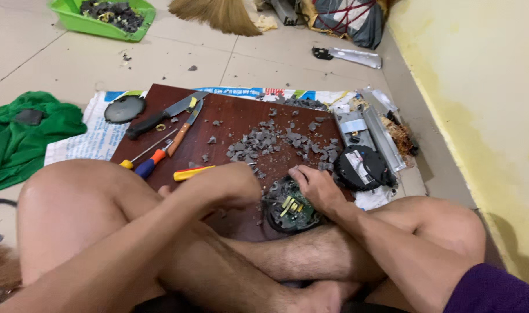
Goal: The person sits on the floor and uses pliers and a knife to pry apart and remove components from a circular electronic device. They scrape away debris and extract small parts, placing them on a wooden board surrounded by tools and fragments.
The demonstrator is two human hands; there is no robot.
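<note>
white label (pixel 364 174) on round black part — right of board; printed sack (pixel 96 139) under board, white-blue.

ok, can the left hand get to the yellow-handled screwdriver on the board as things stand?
Probably yes. The yellow-handled screwdriver lies on the wooden board just beside the left hand, nothing on top of it. The hand looks busy at the round circuit housing, though.
</note>
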